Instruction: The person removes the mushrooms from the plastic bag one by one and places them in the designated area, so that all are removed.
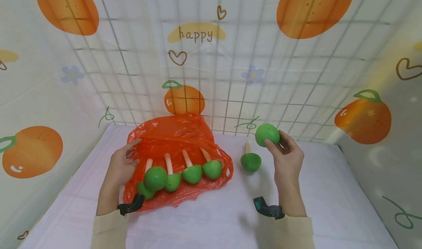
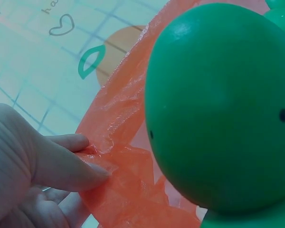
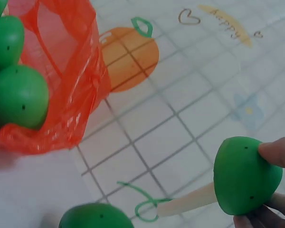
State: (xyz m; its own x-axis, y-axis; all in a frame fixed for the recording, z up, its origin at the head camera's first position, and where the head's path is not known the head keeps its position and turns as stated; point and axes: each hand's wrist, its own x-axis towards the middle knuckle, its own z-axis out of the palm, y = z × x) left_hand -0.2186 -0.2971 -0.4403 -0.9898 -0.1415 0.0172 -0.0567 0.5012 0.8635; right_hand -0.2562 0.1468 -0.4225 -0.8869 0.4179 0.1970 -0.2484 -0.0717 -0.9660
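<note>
On the counter [image 1: 204,227], toward the left, lies a crinkled red bag [image 1: 173,126], its mouth spread toward the person; at that mouth sit five green mushroom caps [image 1: 191,174], one overlapping another at the left end, with four pale stems [image 1: 186,158] showing among them, so the fifth stem is hidden from me; one loose mushroom [image 1: 251,163] stands cap-down just right of the bag, stem upward; another, the held mushroom [image 1: 267,134], is up in the right hand [image 1: 288,159], well apart from the bag. Counted by caps, that makes seven mushrooms: five with the bag, one loose, one in hand; one bag, two hands.

Thumb and fingers [image 3: 281,151] of the right hand are clamped on the green cap, and the right wrist view shows its stem jutting free; the left hand [image 1: 120,164] pinches the bag's left edge between thumb and forefinger, a fold of plastic caught there. My reading is that the step in hand is bagging the mushrooms, the held one yet to be placed; the next move would call for bringing it leftward over the loose one and setting it in the mouth, while the left hand keeps the edge lifted; the loose one would be left to do.
</note>
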